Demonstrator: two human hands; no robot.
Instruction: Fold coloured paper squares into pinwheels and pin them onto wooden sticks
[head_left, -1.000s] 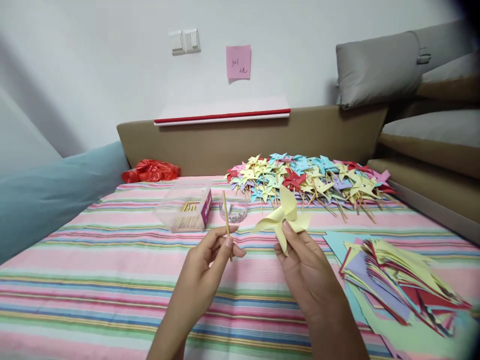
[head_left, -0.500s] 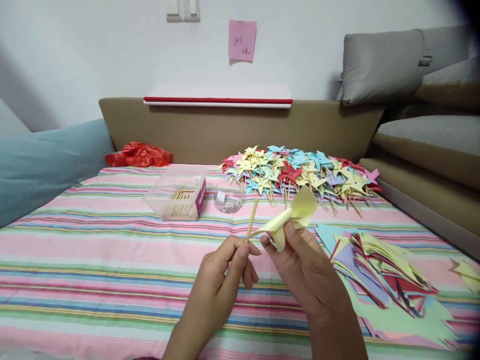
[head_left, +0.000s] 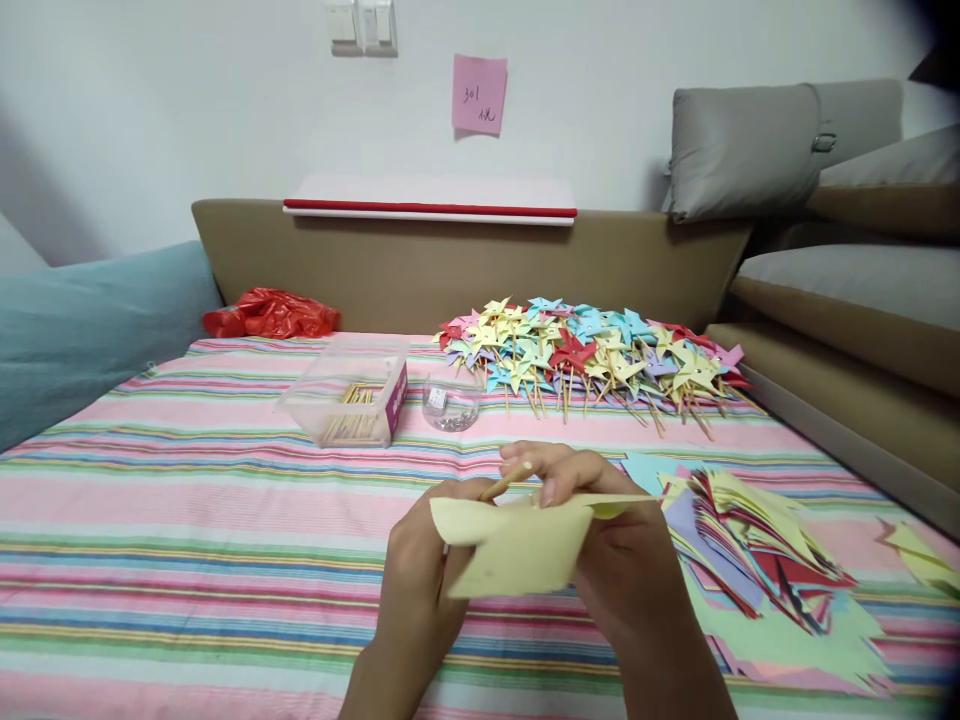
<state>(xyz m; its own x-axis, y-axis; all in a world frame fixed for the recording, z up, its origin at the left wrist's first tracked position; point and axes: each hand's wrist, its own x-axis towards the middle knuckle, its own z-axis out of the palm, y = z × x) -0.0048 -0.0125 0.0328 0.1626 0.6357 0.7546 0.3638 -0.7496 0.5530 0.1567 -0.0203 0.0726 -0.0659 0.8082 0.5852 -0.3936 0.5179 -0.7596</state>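
Between my hands is a yellow paper pinwheel [head_left: 525,550], its folded blades turned toward me. My right hand [head_left: 619,535] grips it, thumb and fingers closed around its middle. A thin wooden stick [head_left: 510,481] is pinched in my left hand [head_left: 427,560], its end angled up to the right beside the paper. The paper hides part of the left fingers. Whether stick and paper touch, I cannot tell.
A clear box of wooden sticks [head_left: 341,440] and a round container of small metal pieces [head_left: 451,410] stand ahead. Finished pinwheels [head_left: 577,350] are heaped at the back. Coloured paper sheets [head_left: 757,550] lie at right, a red plastic bag [head_left: 274,314] at back left.
The pinwheel has turned over and come down toward the stick, its blades facing me now. The stick has tilted from upright to slanting right, and my hands have moved closer together.
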